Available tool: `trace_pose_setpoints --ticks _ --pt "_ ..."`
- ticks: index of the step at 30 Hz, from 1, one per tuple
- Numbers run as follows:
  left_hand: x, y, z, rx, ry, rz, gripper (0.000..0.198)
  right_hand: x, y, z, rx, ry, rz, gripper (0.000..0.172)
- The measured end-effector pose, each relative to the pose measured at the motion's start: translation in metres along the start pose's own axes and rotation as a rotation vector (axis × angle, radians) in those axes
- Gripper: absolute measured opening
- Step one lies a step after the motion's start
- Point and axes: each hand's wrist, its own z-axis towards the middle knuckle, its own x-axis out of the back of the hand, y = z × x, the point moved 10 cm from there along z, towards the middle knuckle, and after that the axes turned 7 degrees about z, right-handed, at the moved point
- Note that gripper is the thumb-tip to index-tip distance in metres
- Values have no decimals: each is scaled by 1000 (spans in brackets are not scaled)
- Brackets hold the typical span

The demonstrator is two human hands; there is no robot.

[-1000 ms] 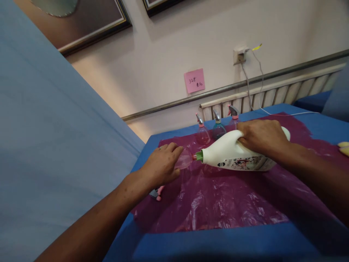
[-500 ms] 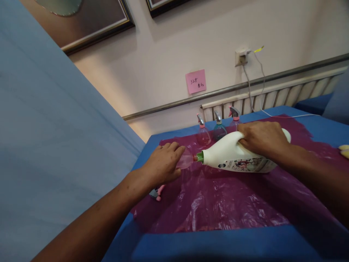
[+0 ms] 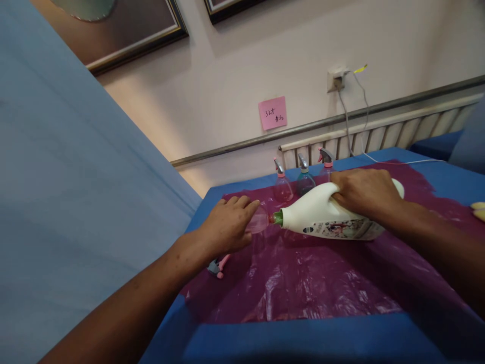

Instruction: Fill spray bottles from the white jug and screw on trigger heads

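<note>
My left hand is closed around a clear pink bottle, which lies tilted with its mouth to the right. My right hand grips the handle of a large white jug with a printed label, tipped onto its side. The jug's green spout meets the pink bottle's neck. Whether liquid is flowing I cannot make out. Below my left hand a grey and pink spray head lies on a purple plastic sheet.
Behind the jug stand a pink spray bottle, a teal spray bottle and another with a pink collar. A blue curtain hangs at left. A white cable crosses the blue-covered table. A radiator lines the wall.
</note>
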Motion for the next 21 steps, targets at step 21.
trace_pose_setpoints --ticks 21 --pt "2 1 2 -21 -24 7 87 -5 5 3 -3 11 1 35"
